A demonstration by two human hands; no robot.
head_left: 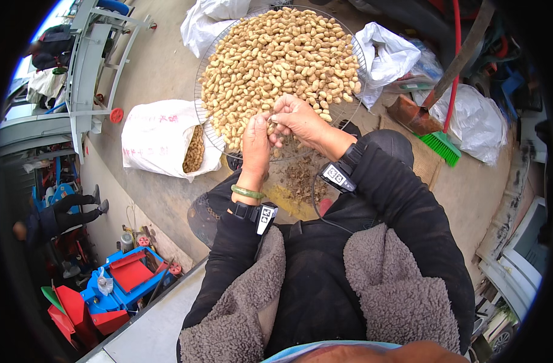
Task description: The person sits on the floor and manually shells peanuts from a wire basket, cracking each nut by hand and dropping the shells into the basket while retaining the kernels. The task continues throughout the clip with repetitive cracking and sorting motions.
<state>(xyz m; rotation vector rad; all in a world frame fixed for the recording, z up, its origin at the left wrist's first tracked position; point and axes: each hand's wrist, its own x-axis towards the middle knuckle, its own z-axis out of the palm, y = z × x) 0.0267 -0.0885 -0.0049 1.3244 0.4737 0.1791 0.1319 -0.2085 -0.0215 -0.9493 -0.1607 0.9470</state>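
A round wire rack point(199, 91) holds a broad heap of unshelled peanuts point(276, 57) in front of me. Over its near edge my two hands meet at the fingertips. My left hand point(256, 144), with a green bangle at the wrist, is closed in a pinch. My right hand point(302, 123) comes in from the right, its thumb and fingers also pinched together. Between them is a small brownish peanut point(272, 123), mostly covered by the fingers. Below the rack, dark crumbly debris point(302, 178) lies on the ground between my legs.
A white sack point(158, 136) of peanuts lies open left of the rack. White plastic bags point(385, 57) lie to the right, near a rusty shovel point(414, 114) and a green broom point(441, 147). Blue-and-red machinery point(128, 275) stands at lower left; another person point(61, 212) is farther left.
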